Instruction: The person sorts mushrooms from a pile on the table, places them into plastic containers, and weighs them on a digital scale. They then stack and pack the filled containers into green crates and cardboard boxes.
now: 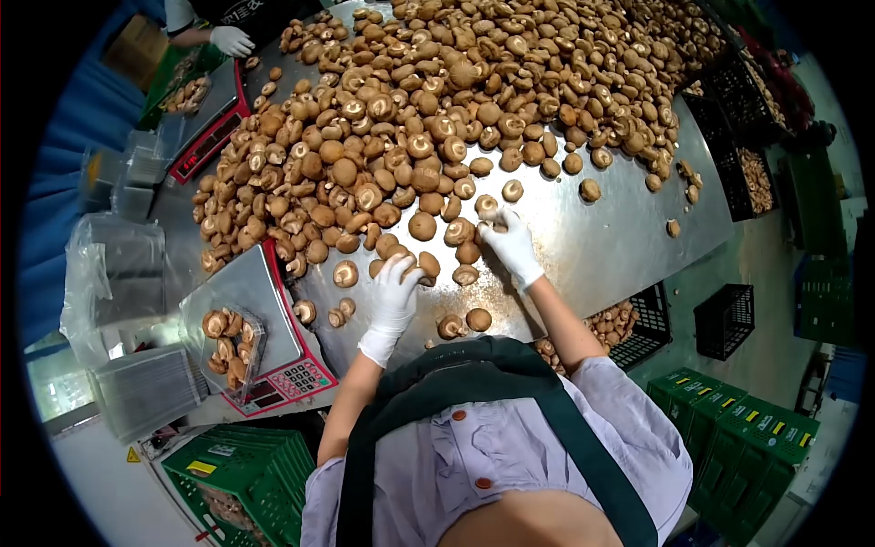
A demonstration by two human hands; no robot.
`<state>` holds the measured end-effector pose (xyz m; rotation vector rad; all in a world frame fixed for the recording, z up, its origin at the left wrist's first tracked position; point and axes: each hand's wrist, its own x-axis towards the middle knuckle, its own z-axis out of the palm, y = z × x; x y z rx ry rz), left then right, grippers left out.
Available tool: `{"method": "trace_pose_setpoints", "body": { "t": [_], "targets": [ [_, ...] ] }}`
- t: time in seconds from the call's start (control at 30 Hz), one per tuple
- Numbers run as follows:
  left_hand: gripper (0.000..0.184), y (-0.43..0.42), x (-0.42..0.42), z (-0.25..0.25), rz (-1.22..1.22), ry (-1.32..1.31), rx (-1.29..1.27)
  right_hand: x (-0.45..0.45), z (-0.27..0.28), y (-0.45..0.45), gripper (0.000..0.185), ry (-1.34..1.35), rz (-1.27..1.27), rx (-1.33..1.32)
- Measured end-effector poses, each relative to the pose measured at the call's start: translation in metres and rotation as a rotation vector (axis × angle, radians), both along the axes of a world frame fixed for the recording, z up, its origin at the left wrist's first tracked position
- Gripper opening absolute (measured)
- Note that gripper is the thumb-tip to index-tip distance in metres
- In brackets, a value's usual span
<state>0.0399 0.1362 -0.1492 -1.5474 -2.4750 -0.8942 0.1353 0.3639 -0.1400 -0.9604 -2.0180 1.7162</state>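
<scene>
Brown shiitake mushrooms (422,225) lie in a large heap on a metal table (583,264), with loose ones along its near side. My left hand (393,305), in a white glove, has its fingers curled on a shiitake mushroom (427,264) at the heap's near edge. To its right, my gloved right hand (513,250) closes its fingertips on another shiitake mushroom (487,204). On the left, a scale (290,376) with a red frame carries a clear plastic tray (254,357) with several mushrooms in it.
Stacked clear trays (146,392) stand at the left. A co-worker's gloved hand (232,41) is near a second scale (211,137) at the far left. Black crates (652,324) with mushrooms stand beyond the table's right edge. Green crates (738,438) are stacked at lower right and lower left.
</scene>
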Motion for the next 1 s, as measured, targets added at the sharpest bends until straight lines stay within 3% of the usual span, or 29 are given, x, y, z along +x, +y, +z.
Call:
{"method": "trace_pose_setpoints", "body": {
  "t": [0.13, 0.17, 0.27, 0.37, 0.43, 0.5, 0.6, 0.67, 0.83, 0.87, 0.97, 1.0],
  "targets": [
    [0.024, -0.02, -0.002, 0.006, 0.107, 0.013, 0.01, -0.031, 0.035, 0.006, 0.058, -0.22, 0.3, 0.504],
    [0.023, -0.025, -0.004, 0.003, 0.134, 0.033, -0.008, -0.037, 0.02, 0.003, 0.061, -0.245, 0.404, 0.703],
    [0.022, -0.038, -0.003, 0.007, 0.146, 0.035, -0.039, -0.041, 0.024, -0.02, 0.064, -0.328, 0.57, 0.834],
    [0.02, -0.035, -0.001, 0.019, 0.141, 0.007, -0.022, -0.023, 0.033, -0.029, 0.065, -0.397, 0.818, 0.738],
    [0.018, -0.028, 0.001, 0.02, 0.21, -0.177, 0.128, -0.003, 0.027, -0.032, 0.06, -0.192, 0.731, 0.675],
    [0.016, -0.013, -0.003, 0.028, 0.211, -0.187, 0.187, 0.012, 0.026, -0.025, 0.055, -0.158, 0.673, 0.49],
    [0.021, 0.012, -0.014, 0.03, 0.199, -0.236, 0.185, 0.026, 0.027, -0.014, 0.043, -0.212, 0.443, 0.313],
    [0.03, 0.027, -0.019, 0.032, 0.191, -0.2, 0.044, 0.026, 0.028, -0.003, 0.037, -0.354, 0.302, 0.21],
    [0.067, 0.044, -0.021, 0.007, 0.088, 0.003, -0.445, -0.001, 0.024, 0.009, 0.042, -0.203, 0.293, 0.528],
    [0.075, 0.041, -0.021, -0.005, 0.076, -0.055, -0.418, -0.01, 0.019, 0.006, 0.044, -0.162, 0.325, 0.618],
    [0.072, 0.025, -0.01, 0.01, 0.062, -0.043, -0.446, -0.031, -0.012, -0.007, 0.039, -0.264, 0.48, 0.747],
    [0.066, 0.015, -0.007, 0.011, 0.061, -0.039, -0.401, -0.034, -0.015, -0.011, 0.036, -0.164, 0.461, 0.737]
  ]
}}
